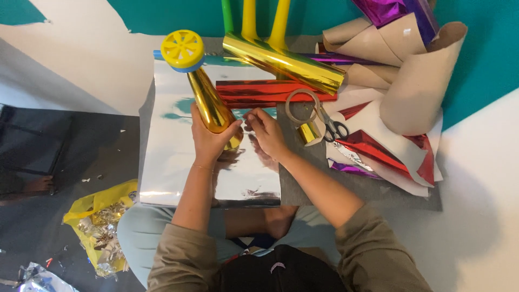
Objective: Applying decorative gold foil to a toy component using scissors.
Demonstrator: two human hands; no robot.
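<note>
My left hand (210,136) grips the narrow end of a gold foil-covered cone (208,101) that has a yellow and blue wheel-shaped cap (183,50) at its far end. My right hand (266,131) pinches something small and clear next to the cone's tip; I cannot tell what it is. Both hands hover over a shiny silver foil sheet (178,157) spread on a grey mat (319,178).
A roll of tape (303,106), scissors (331,125) and a small gold piece (309,132) lie right of my hands. Red foil (265,92), a gold roll (284,62), brown paper rolls (416,81) and scraps sit beyond. A yellow bag of foil scraps (100,221) lies left.
</note>
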